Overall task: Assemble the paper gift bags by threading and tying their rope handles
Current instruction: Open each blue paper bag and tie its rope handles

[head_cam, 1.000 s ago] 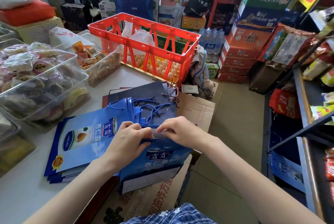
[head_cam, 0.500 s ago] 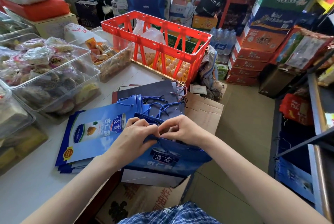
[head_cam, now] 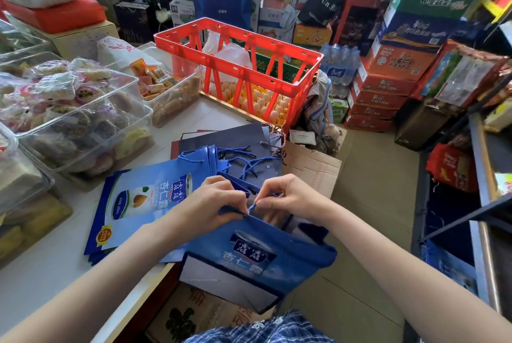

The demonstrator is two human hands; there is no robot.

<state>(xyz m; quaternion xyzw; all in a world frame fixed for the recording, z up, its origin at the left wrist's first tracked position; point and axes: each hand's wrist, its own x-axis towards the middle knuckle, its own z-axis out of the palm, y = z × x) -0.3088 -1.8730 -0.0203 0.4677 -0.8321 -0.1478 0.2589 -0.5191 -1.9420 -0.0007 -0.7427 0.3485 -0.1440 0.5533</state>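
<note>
An opened blue paper gift bag (head_cam: pixel 257 254) hangs off the counter's front edge, mouth facing up. My left hand (head_cam: pixel 213 204) grips the bag's top rim where a blue rope passes through. My right hand (head_cam: pixel 288 198) pinches the blue rope end (head_cam: pixel 251 207) just above that rim, the fingertips of both hands nearly touching. Left of the hands a stack of flat blue bags (head_cam: pixel 138 201) lies on the counter, with blue rope handles (head_cam: pixel 238 162) showing at their far ends. Dark navy flat bags (head_cam: pixel 230 139) lie beyond them.
Clear plastic tubs of wrapped snacks (head_cam: pixel 69 110) line the counter's left side. A red crate (head_cam: pixel 238 65) over egg trays stands at the back. A cardboard box (head_cam: pixel 310 168) sits to the right of the counter, with stacked cartons and shelves beyond.
The bag has opened wider and sunk lower off the counter edge. My hands have drawn slightly apart, and the rope end now shows between my fingertips.
</note>
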